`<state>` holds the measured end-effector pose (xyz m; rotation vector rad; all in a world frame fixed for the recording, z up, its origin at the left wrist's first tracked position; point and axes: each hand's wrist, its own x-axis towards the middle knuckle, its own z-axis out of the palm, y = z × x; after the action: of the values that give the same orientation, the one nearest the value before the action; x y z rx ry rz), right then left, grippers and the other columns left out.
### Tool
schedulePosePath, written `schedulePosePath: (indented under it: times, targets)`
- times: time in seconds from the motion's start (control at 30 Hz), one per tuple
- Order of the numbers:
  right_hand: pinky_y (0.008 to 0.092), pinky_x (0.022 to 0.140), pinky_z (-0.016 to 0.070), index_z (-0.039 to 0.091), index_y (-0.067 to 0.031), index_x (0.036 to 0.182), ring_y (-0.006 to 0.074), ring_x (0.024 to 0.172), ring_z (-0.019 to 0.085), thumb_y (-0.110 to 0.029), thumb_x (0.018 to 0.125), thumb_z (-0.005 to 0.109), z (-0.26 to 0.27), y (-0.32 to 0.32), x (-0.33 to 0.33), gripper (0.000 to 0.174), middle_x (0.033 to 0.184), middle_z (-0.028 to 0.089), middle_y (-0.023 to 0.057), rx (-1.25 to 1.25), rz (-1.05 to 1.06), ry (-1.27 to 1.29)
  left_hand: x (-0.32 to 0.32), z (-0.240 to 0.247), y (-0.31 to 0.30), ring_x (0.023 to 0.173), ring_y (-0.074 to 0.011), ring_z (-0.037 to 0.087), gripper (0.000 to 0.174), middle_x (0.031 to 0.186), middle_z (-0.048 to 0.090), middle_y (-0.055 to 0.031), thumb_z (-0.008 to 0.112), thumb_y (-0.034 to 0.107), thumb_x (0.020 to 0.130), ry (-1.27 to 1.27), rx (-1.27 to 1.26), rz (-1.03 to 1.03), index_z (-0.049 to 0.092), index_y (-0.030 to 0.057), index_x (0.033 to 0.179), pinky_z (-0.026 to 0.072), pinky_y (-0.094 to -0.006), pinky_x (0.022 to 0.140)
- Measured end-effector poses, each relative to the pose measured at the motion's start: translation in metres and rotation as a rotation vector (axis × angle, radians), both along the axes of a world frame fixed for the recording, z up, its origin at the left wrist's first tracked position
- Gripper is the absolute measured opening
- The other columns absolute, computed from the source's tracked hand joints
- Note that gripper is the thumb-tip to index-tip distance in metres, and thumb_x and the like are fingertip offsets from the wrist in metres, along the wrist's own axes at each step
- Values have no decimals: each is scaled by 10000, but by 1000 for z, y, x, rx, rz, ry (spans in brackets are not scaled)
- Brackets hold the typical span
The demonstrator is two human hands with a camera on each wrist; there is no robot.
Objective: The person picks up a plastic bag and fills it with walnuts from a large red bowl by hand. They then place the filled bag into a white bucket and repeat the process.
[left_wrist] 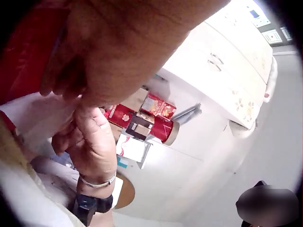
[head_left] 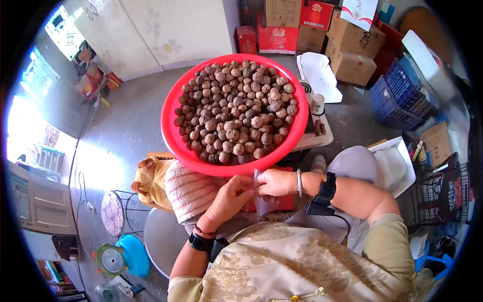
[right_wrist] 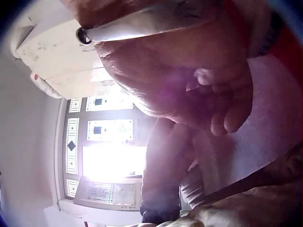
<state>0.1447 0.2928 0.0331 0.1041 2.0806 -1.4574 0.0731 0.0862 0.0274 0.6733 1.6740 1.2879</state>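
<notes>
1. The left hand (head_left: 226, 200) had its fingers bent, with thumb and fingertips pinching the left side of a thin, see-through plastic film (head_left: 258, 204).
2. The right hand (head_left: 277, 182) was just beside it, its fingers curled inward and gripping the film from the right. How much film lay inside the palm could not be told.
3. The film ran between the two sets of fingers; a narrow strip stood up at the far side of the fingertips, and more of it hung down on the near side, towards the patterned top (head_left: 302, 254).
4. On the far side of the hands was a wide red basin (head_left: 171, 146), heaped with walnuts (head_left: 231, 123); both hands were outside its near rim.
5. A red box (head_left: 286, 202) lay beneath the hands, and a striped towel (head_left: 188, 190) was left of them, under the basin's near left edge.
</notes>
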Motion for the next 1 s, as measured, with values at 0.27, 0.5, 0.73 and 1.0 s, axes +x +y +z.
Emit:
schedulePosePath:
  times: [0.27,0.5,0.73,1.0]
  targets:
    - [411,666,526,674,11,885,236,704,673,-199,897,588,-22,2,0,227,782,701,159,56,21,252,3,-17,1,939,-151,648,340,1092,644,-59,645,27,951,250,38,-50,514,-11,1263,548,-286,811]
    - [480,810,550,730,19,831,443,832,685,-231,773,589,7,13,11,293,821,683,284,644,43,286,3,-2,-13,728,-121,614,306,851,687,-119,558,-38,886,569,-2,211,649,42,1167,527,-283,710]
    - [466,689,543,669,16,795,388,684,666,-163,828,573,-13,21,15,206,711,645,245,547,23,447,8,-4,-7,787,-88,601,373,963,722,-81,543,-54,889,445,-70,167,670,39,1227,521,-260,745]
    - [349,560,495,660,-3,753,153,568,600,-213,935,604,5,24,5,284,625,629,88,8,-151,71,-3,-9,-16,940,-116,666,362,1083,740,-86,551,-53,889,386,-5,215,692,35,1210,539,-288,849]
